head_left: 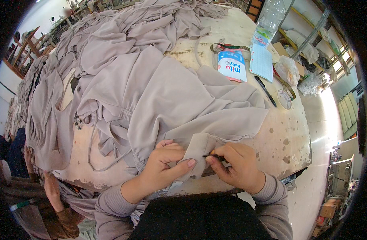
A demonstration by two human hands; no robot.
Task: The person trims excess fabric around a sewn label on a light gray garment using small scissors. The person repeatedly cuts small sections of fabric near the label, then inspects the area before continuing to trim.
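A large grey garment (167, 96) lies bunched over the table, gathered along a seam at its left. At the table's near edge my left hand (167, 162) is closed on a flat band of this garment, thumb on top and fingers partly behind the cloth. My right hand (237, 166) pinches a small dark slim tool (215, 157), its tip against the band. Most of that tool is hidden by my fingers, so its exact kind does not show.
More grey cloth (147, 26) is heaped at the far side. At the right lie a wipes pack (232, 66), a measuring tape (233, 47), a notepad (261, 62), a black pen (266, 92) and a tape roll (284, 99), with a plastic bottle (269, 20) behind. Another person's hand (52, 188) is at left.
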